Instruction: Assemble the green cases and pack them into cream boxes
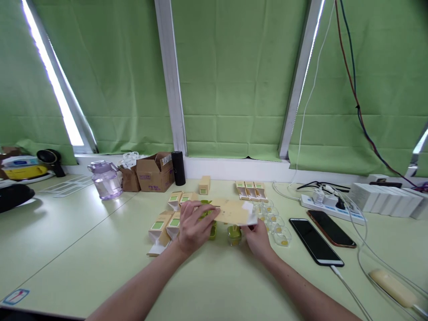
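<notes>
Between my hands, above the table, is a pale yellow paper box [231, 211] with a white flap at its right end. My left hand [197, 225] grips its left end, fingers on top. My right hand [258, 238] pinches it near the white flap, fingertips partly hidden. Just below stands a small clear cup with a green lid [234, 235]. Green lids [212, 232] lie partly hidden behind my left hand. Several yellow boxes with green windows [159, 225] stand to the left. Several clear cups with yellow contents [281, 236] are grouped to the right.
Three yellow boxes [250, 191] and a single closed box [204, 185] sit farther back. Two phones [316, 240] and a power strip [331, 208] with cables lie right. A water jug [105, 179], cardboard box [155, 171] and black cylinder [178, 168] stand back left.
</notes>
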Available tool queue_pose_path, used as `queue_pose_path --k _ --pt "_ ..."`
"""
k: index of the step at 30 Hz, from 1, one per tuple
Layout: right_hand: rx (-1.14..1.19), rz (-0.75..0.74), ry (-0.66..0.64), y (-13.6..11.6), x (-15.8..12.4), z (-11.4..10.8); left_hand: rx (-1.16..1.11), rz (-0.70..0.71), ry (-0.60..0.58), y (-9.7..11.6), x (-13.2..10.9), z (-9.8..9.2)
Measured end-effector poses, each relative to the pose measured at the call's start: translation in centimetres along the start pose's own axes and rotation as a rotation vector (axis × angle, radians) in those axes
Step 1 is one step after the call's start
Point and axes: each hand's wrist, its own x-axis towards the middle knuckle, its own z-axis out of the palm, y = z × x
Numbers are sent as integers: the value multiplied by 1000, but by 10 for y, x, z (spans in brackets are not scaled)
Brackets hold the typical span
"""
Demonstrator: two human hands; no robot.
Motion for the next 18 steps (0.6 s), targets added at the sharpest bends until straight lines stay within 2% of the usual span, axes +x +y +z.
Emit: queue_pose_path --k 3,5,8,10,14,18 --pt "-70 0 32 2 2 -2 -50 -247 56 -3 10 5" --pt "-77 -2 22 1 2 -3 -99 -441 49 -8 19 9" --pt "-85 -3 15 0 1 -3 -169 -792 -76 -22 35 19" --pt "-81 -5 13 -2 0 -1 -202 -1018 -167 -37 45 33" --pt "-79 -4 5 -3 -1 0 -244 -1165 -293 -70 58 79" --pt "-84 1 -1 -5 -2 -1 -236 -1272 -458 -93 57 124"
